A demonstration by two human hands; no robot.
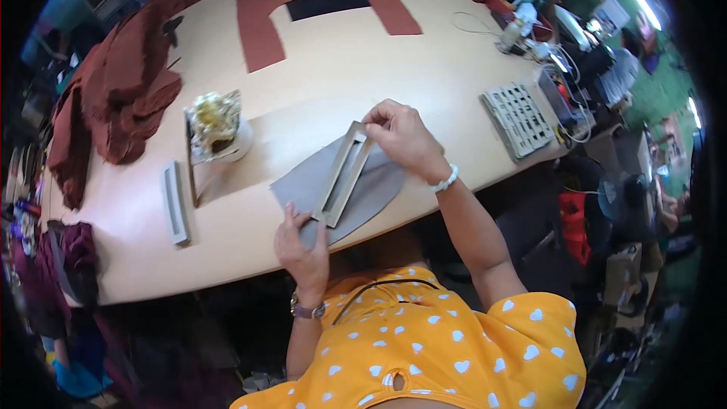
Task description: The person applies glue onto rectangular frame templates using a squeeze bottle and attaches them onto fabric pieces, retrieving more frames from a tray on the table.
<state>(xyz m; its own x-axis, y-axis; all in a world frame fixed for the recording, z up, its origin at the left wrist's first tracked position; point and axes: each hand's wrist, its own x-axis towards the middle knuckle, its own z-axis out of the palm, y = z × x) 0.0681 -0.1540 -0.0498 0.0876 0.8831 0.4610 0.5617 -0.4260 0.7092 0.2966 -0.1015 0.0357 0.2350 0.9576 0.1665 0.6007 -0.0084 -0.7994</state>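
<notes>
My right hand (pixel 403 138) pinches the far end of a long slotted frame (pixel 351 184), thumb and fingers closed on its corner. At the near end, my left hand (pixel 301 248) grips the same frame between thumb and fingers. It is a narrow, pale grey-beige rectangle with a long opening, held at a slant. Beneath it, a grey fabric piece (pixel 299 182) with a curved edge lies flat on the table (pixel 303 106), reaching close to the front edge. Whether the frame touches the fabric is unclear.
A second slotted frame (pixel 173 203) lies to the left, beside a white container (pixel 241 144) with crumpled material on top. Rust-coloured fabric (pixel 121 91) is heaped at the left. A cut rust piece (pixel 261 26) lies at the back. A light rack-like object (pixel 519 120) sits at right.
</notes>
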